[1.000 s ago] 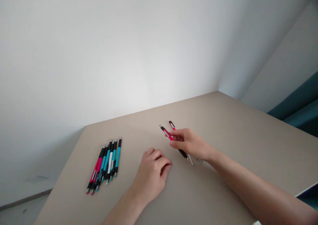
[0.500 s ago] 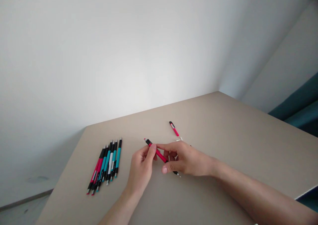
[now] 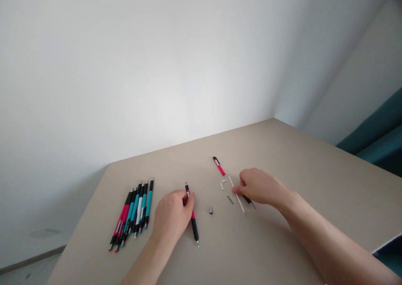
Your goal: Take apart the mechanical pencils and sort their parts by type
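Observation:
My left hand is closed around a red and black click pen, thumb and fingers at its upper half. The pen's tip points toward me, with a thin point showing and no metal cone on it. My right hand is closed, its thumb at a thin white pen refill. Under that hand, a black pen grip section with a metal tip is partly hidden. Between the hands stands a small metal cone tip. A spring and small white plastic pieces lie close to the refill.
A row of several red, blue and white click pens lies on the left of the beige table. Farther back is a short red pen barrel with a black clip. A wall runs behind the table, and a dark teal curtain hangs at the right.
My right hand has left the red pen and moved right to the refill. My left hand has lowered the pen and turned it more upright in view. The metal cone and loose parts are now uncovered.

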`<state>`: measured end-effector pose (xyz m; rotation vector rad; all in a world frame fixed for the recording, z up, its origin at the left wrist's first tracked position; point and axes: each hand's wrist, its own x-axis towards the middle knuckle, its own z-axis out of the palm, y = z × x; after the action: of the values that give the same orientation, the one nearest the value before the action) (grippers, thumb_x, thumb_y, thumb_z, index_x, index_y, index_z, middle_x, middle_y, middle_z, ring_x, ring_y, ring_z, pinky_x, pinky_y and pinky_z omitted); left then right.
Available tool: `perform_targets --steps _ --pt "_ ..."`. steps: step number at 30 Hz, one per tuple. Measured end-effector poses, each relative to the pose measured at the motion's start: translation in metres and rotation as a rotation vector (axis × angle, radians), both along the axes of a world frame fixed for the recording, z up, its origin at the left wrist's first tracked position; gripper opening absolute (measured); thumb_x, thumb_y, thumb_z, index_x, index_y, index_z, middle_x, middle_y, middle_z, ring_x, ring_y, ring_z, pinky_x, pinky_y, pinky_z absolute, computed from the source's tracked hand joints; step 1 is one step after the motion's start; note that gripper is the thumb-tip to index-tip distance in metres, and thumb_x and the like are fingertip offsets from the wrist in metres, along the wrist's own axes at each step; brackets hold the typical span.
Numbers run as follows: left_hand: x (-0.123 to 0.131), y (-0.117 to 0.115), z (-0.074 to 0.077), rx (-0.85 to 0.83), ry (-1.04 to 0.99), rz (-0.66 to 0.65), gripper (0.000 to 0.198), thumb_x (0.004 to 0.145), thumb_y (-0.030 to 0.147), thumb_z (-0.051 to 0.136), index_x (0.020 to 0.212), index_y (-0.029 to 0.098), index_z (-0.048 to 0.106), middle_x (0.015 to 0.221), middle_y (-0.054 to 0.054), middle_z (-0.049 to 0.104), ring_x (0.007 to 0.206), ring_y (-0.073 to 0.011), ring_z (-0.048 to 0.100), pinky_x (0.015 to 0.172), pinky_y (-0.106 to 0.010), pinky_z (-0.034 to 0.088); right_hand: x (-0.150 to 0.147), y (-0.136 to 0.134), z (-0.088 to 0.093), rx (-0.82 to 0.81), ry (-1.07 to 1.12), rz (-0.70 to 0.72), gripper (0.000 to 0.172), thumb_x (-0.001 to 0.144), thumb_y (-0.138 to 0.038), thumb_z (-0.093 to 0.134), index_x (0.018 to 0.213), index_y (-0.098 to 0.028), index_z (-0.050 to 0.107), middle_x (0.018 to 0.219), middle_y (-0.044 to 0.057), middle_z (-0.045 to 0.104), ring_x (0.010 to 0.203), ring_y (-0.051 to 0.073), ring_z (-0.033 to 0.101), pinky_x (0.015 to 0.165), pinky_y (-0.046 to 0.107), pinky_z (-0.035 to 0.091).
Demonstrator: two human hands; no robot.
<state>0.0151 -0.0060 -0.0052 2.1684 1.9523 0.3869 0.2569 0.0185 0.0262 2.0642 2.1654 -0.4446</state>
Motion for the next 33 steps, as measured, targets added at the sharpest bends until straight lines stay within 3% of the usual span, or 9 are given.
perform_targets --steps 7,12,16,19,22,26,33 --pt "0.001 0.001 0.000 0.020 0.053 -0.005 0.039 0.087 0.038 0.045 0.052 0.020 0.049 0.055 -0.003 0.058 0.055 -0.0176 0.054 0.054 -0.027 0.024 0.007 -0.001 0.001 -0.029 0.014 0.051 0.020 0.077 -0.033 0.059 0.073 -0.015 0.066 0.082 0.013 0.069 0.075 0.025 0.065 0.056 0.028 0.036" --pt "0.001 -0.001 0.000 0.067 -0.010 0.010 0.037 0.085 0.039 0.050 0.054 0.020 0.048 0.055 -0.001 0.056 0.055 -0.0175 0.053 0.054 -0.028 0.029 0.002 0.002 0.006 0.098 0.110 0.018 0.019 0.076 -0.024 0.052 0.062 -0.015 0.062 0.070 0.011 0.067 0.062 0.020 0.061 0.050 0.027 0.031" --pt "0.002 -0.005 0.001 0.208 -0.247 -0.132 0.024 0.083 0.040 0.058 0.072 0.019 0.056 0.067 -0.002 0.060 0.065 -0.0173 0.055 0.062 -0.028 0.039 -0.020 0.000 0.010 0.127 0.624 -0.085 0.023 0.080 -0.032 0.051 0.064 -0.017 0.058 0.059 0.003 0.063 0.051 0.012 0.055 0.046 0.023 0.034" --pt "0.007 -0.009 0.002 0.268 -0.420 -0.341 0.023 0.079 0.039 0.066 0.086 0.018 0.059 0.076 -0.001 0.063 0.071 -0.0163 0.056 0.069 -0.028 0.043 -0.040 -0.006 0.004 -0.097 1.149 -0.074 0.027 0.082 -0.040 0.051 0.072 -0.016 0.055 0.065 0.002 0.065 0.044 0.009 0.053 0.039 0.020 0.038" --pt "0.011 -0.012 0.002 0.311 -0.464 -0.443 0.013 0.084 0.031 0.061 0.080 0.019 0.059 0.072 -0.001 0.063 0.070 -0.0154 0.056 0.072 -0.028 0.043 -0.050 -0.010 -0.005 -0.188 1.400 -0.063 0.031 0.079 -0.045 0.057 0.077 -0.014 0.055 0.069 0.004 0.067 0.048 0.009 0.058 0.041 0.020 0.044" --pt "0.010 -0.010 0.002 0.352 -0.451 -0.403 0.010 0.089 0.020 0.053 0.082 0.018 0.059 0.072 -0.002 0.062 0.070 -0.0158 0.055 0.067 -0.027 0.042 -0.049 -0.010 -0.007 -0.227 1.420 -0.057 0.032 0.077 -0.045 0.062 0.077 -0.014 0.055 0.067 0.003 0.066 0.047 0.010 0.057 0.040 0.019 0.043" --pt "0.003 -0.008 0.001 0.407 -0.370 -0.445 0.011 0.089 0.018 0.051 0.084 0.018 0.060 0.074 -0.004 0.062 0.073 -0.0176 0.054 0.065 -0.028 0.041 -0.044 -0.013 -0.004 -0.117 1.096 0.143 0.035 0.087 -0.043 0.052 0.065 -0.015 0.055 0.050 -0.003 0.054 0.041 0.005 0.041 0.040 0.017 0.030"
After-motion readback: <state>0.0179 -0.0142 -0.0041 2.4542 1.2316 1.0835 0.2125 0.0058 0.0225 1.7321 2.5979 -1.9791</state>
